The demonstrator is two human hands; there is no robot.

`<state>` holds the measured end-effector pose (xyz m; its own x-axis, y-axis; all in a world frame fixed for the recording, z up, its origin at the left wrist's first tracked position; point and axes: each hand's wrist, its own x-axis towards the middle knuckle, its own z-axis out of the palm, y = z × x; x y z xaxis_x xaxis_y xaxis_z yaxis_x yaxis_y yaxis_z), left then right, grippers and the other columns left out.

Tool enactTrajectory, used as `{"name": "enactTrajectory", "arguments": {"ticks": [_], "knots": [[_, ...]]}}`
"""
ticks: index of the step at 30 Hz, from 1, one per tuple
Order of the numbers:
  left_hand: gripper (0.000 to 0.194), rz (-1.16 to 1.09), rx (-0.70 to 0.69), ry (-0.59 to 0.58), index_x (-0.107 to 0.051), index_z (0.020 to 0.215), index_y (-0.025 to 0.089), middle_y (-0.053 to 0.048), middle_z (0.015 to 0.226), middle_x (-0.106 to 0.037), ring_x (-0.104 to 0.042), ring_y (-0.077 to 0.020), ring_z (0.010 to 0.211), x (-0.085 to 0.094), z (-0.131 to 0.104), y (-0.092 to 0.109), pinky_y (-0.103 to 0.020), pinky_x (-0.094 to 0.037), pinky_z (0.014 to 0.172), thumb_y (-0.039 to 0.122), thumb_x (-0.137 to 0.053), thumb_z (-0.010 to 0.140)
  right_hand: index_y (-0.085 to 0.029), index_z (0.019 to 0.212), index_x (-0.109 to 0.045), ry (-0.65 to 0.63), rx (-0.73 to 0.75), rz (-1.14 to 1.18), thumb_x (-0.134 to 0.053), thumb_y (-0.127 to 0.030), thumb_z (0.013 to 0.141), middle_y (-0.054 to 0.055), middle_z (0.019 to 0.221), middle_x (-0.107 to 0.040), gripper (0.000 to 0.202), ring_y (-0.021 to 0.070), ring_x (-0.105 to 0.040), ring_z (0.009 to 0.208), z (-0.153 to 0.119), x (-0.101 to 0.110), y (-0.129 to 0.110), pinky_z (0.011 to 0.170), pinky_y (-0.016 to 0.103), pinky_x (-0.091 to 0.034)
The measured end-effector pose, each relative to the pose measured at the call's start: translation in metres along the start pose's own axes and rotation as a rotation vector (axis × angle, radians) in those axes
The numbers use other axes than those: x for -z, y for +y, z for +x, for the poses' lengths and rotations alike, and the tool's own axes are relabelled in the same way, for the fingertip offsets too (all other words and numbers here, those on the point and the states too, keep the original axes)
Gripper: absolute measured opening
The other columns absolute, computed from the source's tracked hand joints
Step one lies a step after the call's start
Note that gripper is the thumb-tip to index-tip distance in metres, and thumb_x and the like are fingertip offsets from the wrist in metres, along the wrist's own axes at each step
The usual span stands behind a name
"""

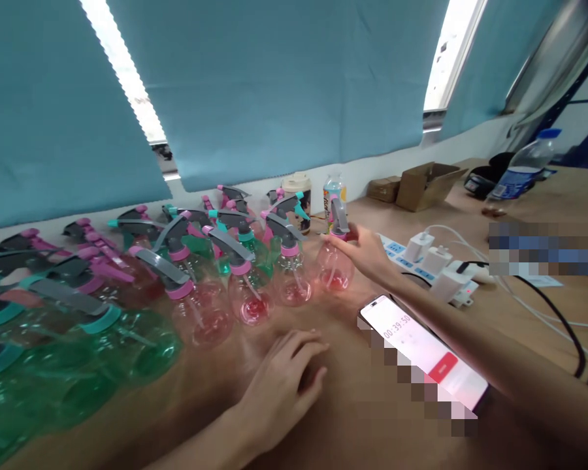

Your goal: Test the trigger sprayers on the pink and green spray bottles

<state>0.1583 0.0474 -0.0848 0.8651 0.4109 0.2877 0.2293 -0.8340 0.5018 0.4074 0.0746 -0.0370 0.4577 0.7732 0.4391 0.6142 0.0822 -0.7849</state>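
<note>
My right hand (365,251) grips a pink spray bottle (335,266) round its neck and shoulder. That bottle stands upright at the right end of the group, its grey trigger head above my fingers. Loosely curled and holding nothing, my left hand (284,372) rests on the wooden table (333,418). Nearest to it are a clear pink spray bottle (252,300) and another pink one (203,320). A third pink spray bottle (294,281) stands just left of the held one. Green spray bottles (127,346) with turquoise collars crowd the left side.
Below my right forearm lies a phone (421,346) showing a timer. A power strip (406,258) with chargers and cables sits to the right. Farther back are a paper cup (301,196), an open cardboard box (426,186) and a blue-capped water bottle (522,170). Blue blinds (284,85) hang behind.
</note>
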Motion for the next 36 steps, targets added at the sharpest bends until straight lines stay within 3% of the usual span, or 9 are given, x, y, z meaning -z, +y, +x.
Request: {"name": "enactTrajectory", "arguments": {"ticks": [6,9,13,15,21,26,31,36], "knots": [[0.023,-0.099,0.096,0.044,-0.053,0.113,0.025,-0.003,0.115,-0.058,-0.056,-0.0217,0.108,0.004,0.019,0.006,-0.041,-0.046,0.094,0.017,-0.049,0.092,-0.017,0.092,-0.068,-0.023,0.063,0.033,-0.063,-0.047,0.078,0.009,0.092,-0.073,0.034,0.0236,-0.066,0.083,-0.011,0.025,-0.008,0.070,0.033,-0.047],[0.025,-0.107,0.122,0.156,-0.050,0.116,0.026,-0.004,0.119,-0.053,-0.053,-0.0227,0.112,0.004,0.027,0.012,-0.043,-0.045,0.096,0.021,-0.051,0.092,-0.018,0.092,-0.067,-0.064,0.101,0.045,-0.062,-0.041,0.080,0.007,0.092,-0.073,0.027,0.0233,-0.066,0.084,-0.022,0.040,-0.019,0.073,0.034,-0.047],[0.044,-0.144,0.138,0.352,-0.041,0.125,0.026,-0.007,0.131,-0.040,-0.046,-0.0257,0.121,0.001,0.031,0.020,-0.046,-0.042,0.100,0.028,-0.060,0.086,-0.022,0.095,-0.067,-0.210,0.181,0.064,-0.060,-0.038,0.083,0.002,0.090,-0.072,0.021,0.0224,-0.065,0.087,-0.041,0.049,-0.042,0.076,0.034,-0.047],[0.058,-0.141,0.163,0.382,-0.034,0.130,0.027,-0.008,0.133,-0.040,-0.044,-0.0287,0.123,0.001,0.028,0.023,-0.049,-0.041,0.100,0.032,-0.066,0.082,-0.023,0.097,-0.066,-0.324,0.240,0.098,-0.060,-0.037,0.084,0.001,0.091,-0.071,0.020,0.0213,-0.064,0.089,-0.052,0.047,-0.055,0.077,0.034,-0.048],[0.069,-0.185,0.228,0.355,-0.028,0.133,0.023,-0.012,0.128,-0.050,-0.048,-0.0338,0.121,0.008,-0.006,0.021,-0.056,-0.039,0.098,0.036,-0.068,0.078,-0.024,0.092,-0.063,-0.615,0.268,0.256,-0.057,-0.041,0.086,-0.001,0.089,-0.068,0.019,0.0178,-0.063,0.085,-0.084,0.021,-0.083,0.079,0.033,-0.049],[0.078,-0.199,0.312,0.394,-0.027,0.137,0.027,-0.012,0.130,-0.050,-0.052,-0.0336,0.118,0.024,-0.056,0.014,-0.056,-0.043,0.096,0.032,-0.073,0.074,-0.025,0.094,-0.065,-0.652,0.263,0.170,-0.061,-0.046,0.081,0.000,0.091,-0.070,0.025,0.0219,-0.064,0.084,-0.103,-0.011,-0.106,0.072,0.036,-0.050],[0.086,-0.238,0.374,0.415,-0.026,0.139,0.025,-0.014,0.135,-0.049,-0.051,-0.0351,0.120,0.038,-0.101,0.007,-0.055,-0.045,0.094,0.038,-0.078,0.071,-0.024,0.087,-0.058,-0.652,0.213,0.106,-0.070,-0.033,0.072,0.000,0.082,-0.068,0.021,0.0197,-0.064,0.074,-0.120,-0.038,-0.148,0.062,0.031,-0.049],[0.084,-0.222,0.344,0.410,-0.032,0.136,0.025,-0.012,0.133,-0.052,-0.050,-0.0353,0.121,0.045,-0.127,0.003,-0.056,-0.042,0.098,0.044,-0.080,0.069,-0.025,0.115,-0.046,-0.733,0.225,0.342,-0.069,-0.033,0.073,-0.001,0.086,-0.062,0.048,0.0159,-0.059,0.068,-0.132,-0.068,-0.165,0.056,0.028,-0.047]]}}
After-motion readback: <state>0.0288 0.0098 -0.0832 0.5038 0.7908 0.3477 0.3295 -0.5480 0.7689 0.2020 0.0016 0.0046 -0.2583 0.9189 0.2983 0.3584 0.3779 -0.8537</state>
